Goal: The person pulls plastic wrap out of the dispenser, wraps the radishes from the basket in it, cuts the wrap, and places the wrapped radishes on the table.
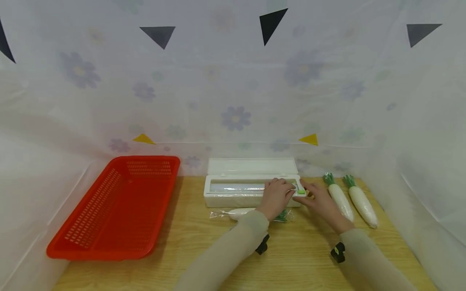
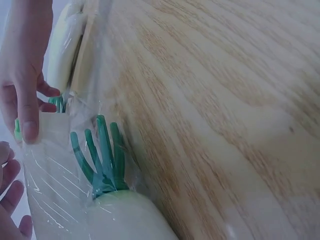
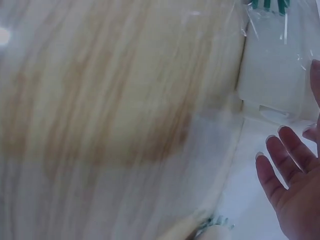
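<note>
A white cling film box (image 1: pixel 233 201) stands lid up, a roll of clear film (image 1: pixel 236 187) inside and a small green slider (image 1: pixel 301 191) at its right end. My left hand (image 1: pixel 276 196) reaches over the box's right half, fingertips beside the slider; its fingers (image 2: pixel 11 197) show loosely bent in the left wrist view. My right hand (image 1: pixel 322 202) touches the box's right corner, thumb low at the front and forefinger above. Its other fingers (image 3: pixel 272 180) are spread in the right wrist view. In front of the box lies a plastic-wrapped white radish (image 1: pixel 240 213), partly hidden by my left hand.
Two more wrapped white radishes (image 1: pixel 364 206) with green tops lie to the right of my right hand. A red perforated basket (image 1: pixel 154 238) sits on the left of the wooden table (image 1: pixel 291 262). White flowered sheeting (image 1: pixel 236 81) closes off the back and sides.
</note>
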### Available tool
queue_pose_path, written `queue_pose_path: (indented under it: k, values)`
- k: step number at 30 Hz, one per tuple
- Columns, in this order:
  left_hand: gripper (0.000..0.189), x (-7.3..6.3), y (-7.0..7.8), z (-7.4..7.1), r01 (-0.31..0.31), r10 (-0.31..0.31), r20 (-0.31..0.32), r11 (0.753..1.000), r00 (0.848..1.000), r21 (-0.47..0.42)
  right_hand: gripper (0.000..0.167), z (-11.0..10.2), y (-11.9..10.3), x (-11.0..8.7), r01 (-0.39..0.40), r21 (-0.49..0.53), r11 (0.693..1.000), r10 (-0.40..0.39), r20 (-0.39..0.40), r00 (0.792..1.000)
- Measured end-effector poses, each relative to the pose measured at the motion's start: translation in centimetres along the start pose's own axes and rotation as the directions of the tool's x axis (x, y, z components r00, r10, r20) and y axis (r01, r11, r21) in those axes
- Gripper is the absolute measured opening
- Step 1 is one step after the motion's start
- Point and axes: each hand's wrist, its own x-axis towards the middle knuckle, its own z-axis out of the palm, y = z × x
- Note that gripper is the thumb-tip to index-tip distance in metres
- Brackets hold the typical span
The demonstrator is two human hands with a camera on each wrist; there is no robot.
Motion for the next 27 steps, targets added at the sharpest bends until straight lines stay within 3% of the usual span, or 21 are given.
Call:
queue_pose_path:
  k: [7,17,27]
  values:
    - [0.026,0.9,0.8,0.0,0.026,-0.026,0.054,1.0,0.998,0.001,0.07,0.7,0.5,-0.3,0.1,0.013,0.995,-0.099,-0.092,0.991]
    - [0.024,1.9,1.7,0.3,0.045,-0.048,0.13,0.999,0.99,0.024,0.066,0.4,0.6,-0.4,0.097,0.048,0.994,-0.094,-0.069,0.993]
    - [0.023,3.3,1.8,0.0,0.013,-0.014,0.201,1.0,0.98,0.005,0.055,0.5,0.4,-0.6,0.06,0.076,0.995,-0.055,-0.056,0.997]
